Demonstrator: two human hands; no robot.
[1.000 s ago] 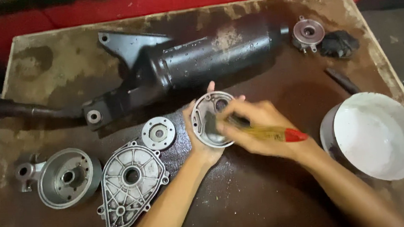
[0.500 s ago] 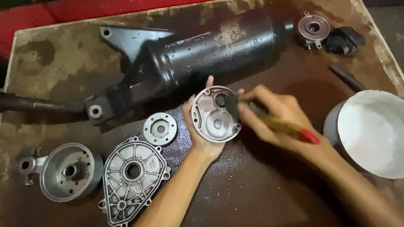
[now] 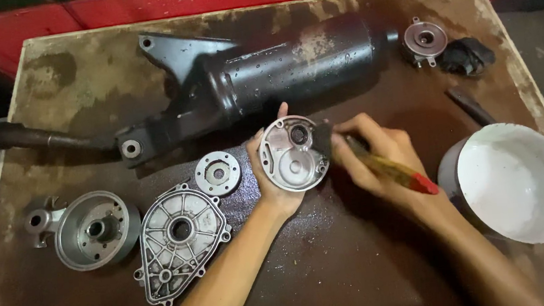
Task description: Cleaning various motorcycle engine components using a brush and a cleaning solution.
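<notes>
At centre of the board, the left hand (image 3: 272,172) cups a round metal cover (image 3: 294,153), face up. From 3 o'clock, the right hand (image 3: 377,153) grips a brush (image 3: 378,163), bristles touching the cover's rim. Beyond, at 12 o'clock, lies a black cylindrical housing (image 3: 278,73); a white tub (image 3: 517,181) stands at 3 o'clock.

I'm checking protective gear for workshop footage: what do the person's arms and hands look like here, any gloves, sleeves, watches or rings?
Both arms are bare from the bottom edge of the picture up to the fingers: no sleeves show. The left hand and right hand wear no gloves. No watch, bracelet or ring is visible on either wrist or on the fingers that show. Nails look short and unpainted.
</notes>
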